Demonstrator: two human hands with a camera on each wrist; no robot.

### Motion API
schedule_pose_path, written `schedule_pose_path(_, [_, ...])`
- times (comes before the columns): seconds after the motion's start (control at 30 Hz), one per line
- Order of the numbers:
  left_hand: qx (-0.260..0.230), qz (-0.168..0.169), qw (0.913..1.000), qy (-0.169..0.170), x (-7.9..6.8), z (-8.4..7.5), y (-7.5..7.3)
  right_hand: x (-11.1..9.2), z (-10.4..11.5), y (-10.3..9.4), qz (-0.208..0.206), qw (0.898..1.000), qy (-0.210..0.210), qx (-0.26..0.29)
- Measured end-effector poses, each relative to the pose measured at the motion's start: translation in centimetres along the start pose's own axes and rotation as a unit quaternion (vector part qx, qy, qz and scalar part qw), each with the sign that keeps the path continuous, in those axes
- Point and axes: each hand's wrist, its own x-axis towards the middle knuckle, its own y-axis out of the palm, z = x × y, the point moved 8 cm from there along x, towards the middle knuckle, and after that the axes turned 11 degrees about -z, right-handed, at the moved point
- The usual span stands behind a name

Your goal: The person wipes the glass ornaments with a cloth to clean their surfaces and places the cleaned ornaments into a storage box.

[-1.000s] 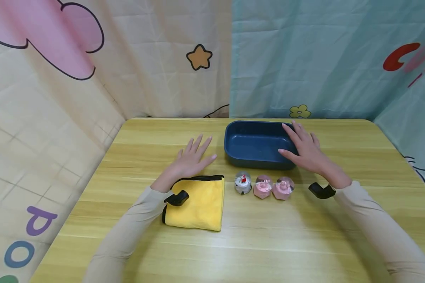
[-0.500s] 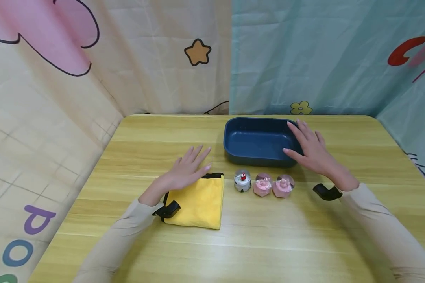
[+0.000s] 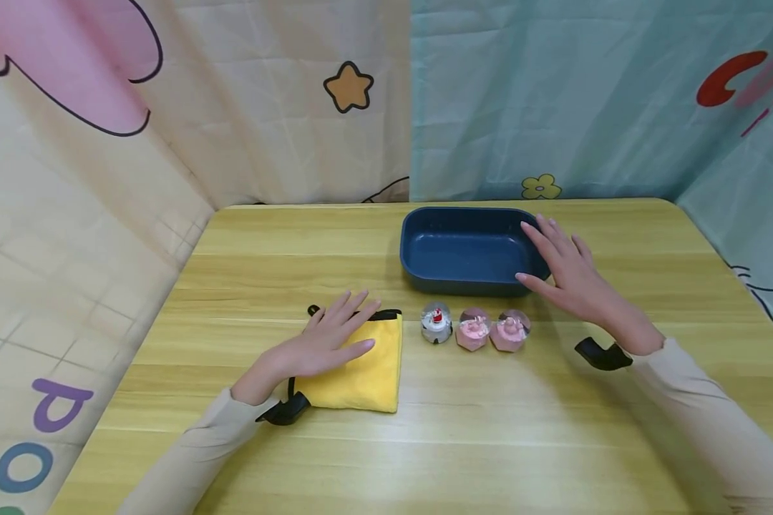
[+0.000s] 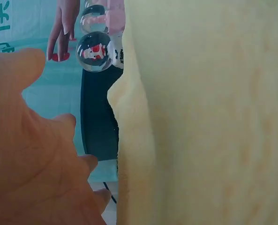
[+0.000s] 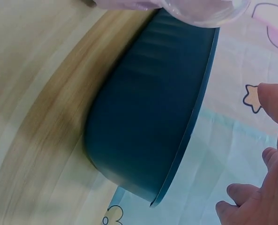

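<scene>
A folded yellow cloth [image 3: 375, 379] with black edging lies on the table, and my left hand [image 3: 325, 343] hovers over its upper left part with fingers spread. The left wrist view shows a gap between palm and cloth [image 4: 214, 117]. My right hand [image 3: 570, 277], fingers extended, hangs above the right end of a dark blue rectangular bin [image 3: 464, 287]; it grips nothing. In front of the bin stand three small snow globes in a row: a white-based one [image 3: 436, 326] with a red figure, a pink one [image 3: 473, 332] and another pink one [image 3: 510, 333].
The wooden table [image 3: 489, 443] ends at curtains behind, a cream one [image 3: 283, 129] and a teal one [image 3: 586, 100]. Both wrists wear black camera mounts, the left one [image 3: 286, 409] close to the cloth's lower left corner.
My left hand has moved back toward me and left, from beyond the cloth to above it. The right hand has shifted slightly right. The cloth, bin and globes stay in place.
</scene>
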Motion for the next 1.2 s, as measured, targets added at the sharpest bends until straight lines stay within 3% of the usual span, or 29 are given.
schedule_pose_path(0.23, [0.033, 0.010, 0.9993, 0.015, -0.9, -0.5, 0.8, -0.9, 0.5, -0.5, -0.004, 1.000, -0.008, 0.003])
schedule_pose_path(0.43, [0.071, 0.019, 0.9970, 0.024, -1.1, -0.7, 1.4, -2.2, 1.0, -1.6, -0.040, 0.999, -0.030, 0.015])
schedule_pose_path(0.6, [0.101, 0.032, 0.9938, 0.035, -1.3, -0.7, 2.0, -4.2, 1.5, -2.7, -0.080, 0.995, -0.046, 0.035])
schedule_pose_path(0.8, [0.138, 0.028, 0.9875, 0.072, -1.4, -1.0, 2.2, -7.1, 2.2, -3.1, -0.102, 0.991, -0.026, 0.080])
schedule_pose_path(0.9, [0.141, 0.029, 0.9862, 0.082, -1.4, -1.1, 2.3, -8.6, 2.3, -2.5, -0.088, 0.992, -0.006, 0.093])
schedule_pose_path(1.0, [0.143, 0.032, 0.9861, 0.078, -1.4, -0.9, 2.4, -9.6, 2.1, -1.2, -0.049, 0.993, 0.024, 0.106])
schedule_pose_path(1.1, [0.145, 0.031, 0.9860, 0.076, -1.4, -0.9, 2.6, -10.0, 1.6, 0.5, -0.005, 0.992, 0.051, 0.114])
schedule_pose_path(1.2, [0.144, 0.029, 0.9861, 0.077, -1.5, -1.0, 2.8, -9.9, 1.3, 1.9, 0.017, 0.992, 0.052, 0.116])
